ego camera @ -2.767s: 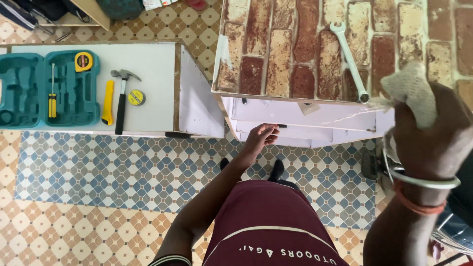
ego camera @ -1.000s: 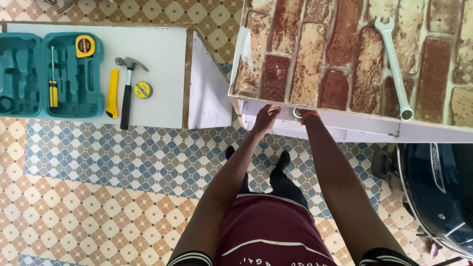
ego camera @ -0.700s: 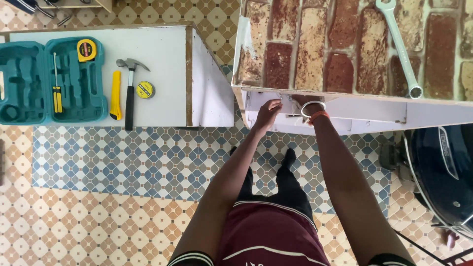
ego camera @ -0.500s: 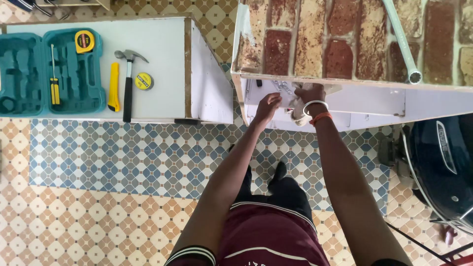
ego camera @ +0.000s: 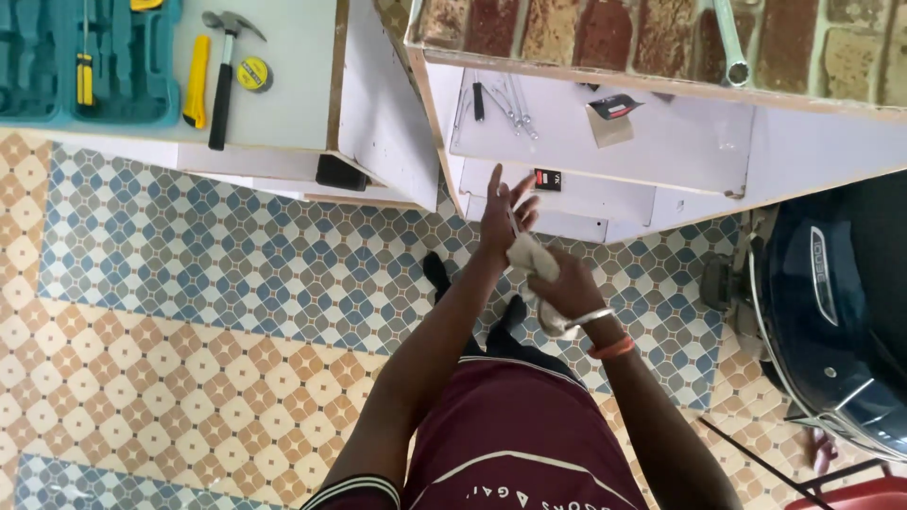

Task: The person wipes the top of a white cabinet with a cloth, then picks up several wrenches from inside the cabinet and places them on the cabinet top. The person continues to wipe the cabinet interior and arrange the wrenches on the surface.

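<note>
A person in a maroon shirt stands on a patterned tile floor [ego camera: 189, 312], both hands raised in front of a white cabinet [ego camera: 605, 161] whose top is faced in rough red-and-tan brick. The left hand [ego camera: 501, 212] is open, fingers spread and pointing toward the far side, and appears to hold a thin, pale, rod-like item that is too small to tell apart. The right hand [ego camera: 567, 288], ringed at the wrist by a silver bangle and an orange band, is closed around a crumpled off-white cloth [ego camera: 531, 260], which is pressed against the base of the left hand, just near of the cabinet's lower edge. On the smooth white shelf under the brick top lie several slim metal tools [ego camera: 505, 94] and a small folded packet [ego camera: 612, 115]. A long steel wrench [ego camera: 729, 42] rests on the brick surface above. To the far left, a white worktop [ego camera: 283, 57] carries a teal moulded tool case [ego camera: 104, 66], a yellow utility knife [ego camera: 196, 80], a black-handled claw hammer [ego camera: 223, 71] and a round yellow tape [ego camera: 251, 74]. A glossy dark blue rounded object [ego camera: 831, 321] sits at right.
</note>
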